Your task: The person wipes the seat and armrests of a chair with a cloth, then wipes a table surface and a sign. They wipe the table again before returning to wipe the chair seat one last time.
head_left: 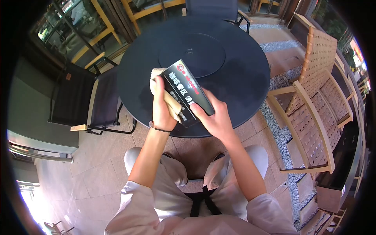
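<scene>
Both hands hold up a black table sign with white and red lettering, tilted above the near part of a round black table. My left hand is closed around a cream cloth, which presses against the sign's left side. A folded end of the cloth lies over the lettering near my left fingers. My right hand grips the sign's lower right side, thumb on the printed face and fingers behind it. The fingers behind the sign are partly hidden.
A woven wooden chair stands to the right beside a strip of grey gravel. To the left is a black folding chair. Another dark chair stands beyond the table. A dark planter box is at lower right.
</scene>
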Tool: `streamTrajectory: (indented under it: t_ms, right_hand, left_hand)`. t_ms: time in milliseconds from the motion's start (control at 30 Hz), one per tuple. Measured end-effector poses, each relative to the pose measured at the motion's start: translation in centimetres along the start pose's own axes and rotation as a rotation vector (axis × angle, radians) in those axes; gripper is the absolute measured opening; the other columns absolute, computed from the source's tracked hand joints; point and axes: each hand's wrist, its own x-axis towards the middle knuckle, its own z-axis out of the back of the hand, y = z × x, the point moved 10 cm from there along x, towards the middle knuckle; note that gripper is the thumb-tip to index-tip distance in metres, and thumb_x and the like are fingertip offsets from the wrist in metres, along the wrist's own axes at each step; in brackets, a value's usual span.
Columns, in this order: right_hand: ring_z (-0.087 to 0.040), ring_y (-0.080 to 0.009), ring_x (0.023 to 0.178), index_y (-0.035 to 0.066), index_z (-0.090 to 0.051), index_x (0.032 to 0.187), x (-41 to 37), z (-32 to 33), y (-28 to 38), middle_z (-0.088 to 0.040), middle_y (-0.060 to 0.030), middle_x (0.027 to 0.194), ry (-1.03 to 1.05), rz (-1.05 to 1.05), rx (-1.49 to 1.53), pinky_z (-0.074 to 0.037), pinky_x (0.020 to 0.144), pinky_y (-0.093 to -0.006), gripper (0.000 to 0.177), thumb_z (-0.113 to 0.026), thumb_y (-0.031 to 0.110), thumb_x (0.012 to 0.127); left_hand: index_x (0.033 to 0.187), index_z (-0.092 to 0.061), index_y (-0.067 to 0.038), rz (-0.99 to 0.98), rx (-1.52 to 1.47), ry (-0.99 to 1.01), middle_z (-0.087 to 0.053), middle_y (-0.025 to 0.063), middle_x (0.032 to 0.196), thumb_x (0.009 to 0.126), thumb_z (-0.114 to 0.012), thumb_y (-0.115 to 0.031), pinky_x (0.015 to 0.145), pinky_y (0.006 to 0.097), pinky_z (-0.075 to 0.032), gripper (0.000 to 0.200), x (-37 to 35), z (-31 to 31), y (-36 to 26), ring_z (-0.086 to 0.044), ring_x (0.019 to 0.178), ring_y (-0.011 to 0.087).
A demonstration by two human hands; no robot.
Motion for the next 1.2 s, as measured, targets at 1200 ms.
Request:
streamTrajectory:
  t_ms: [1200]
  right_hand:
    - [-0.063,-0.0091,0.088,0.0,-0.064,0.113,-2.3,-1.8,-7.1,-0.067,-0.0049,0.099,-0.014,-0.546,0.655,-0.053,0.081,-0.0269,0.039,-0.056,0.036,0.1]
  left_hand:
    - [0.114,-0.058,0.005,-0.586,1.773,0.473,-0.062,0.024,0.106,0.088,-0.053,-0.02,0.102,0.0481,-0.041,0.036,-4.4,-5.3,-0.3,-0.058,0.106,0.0403]
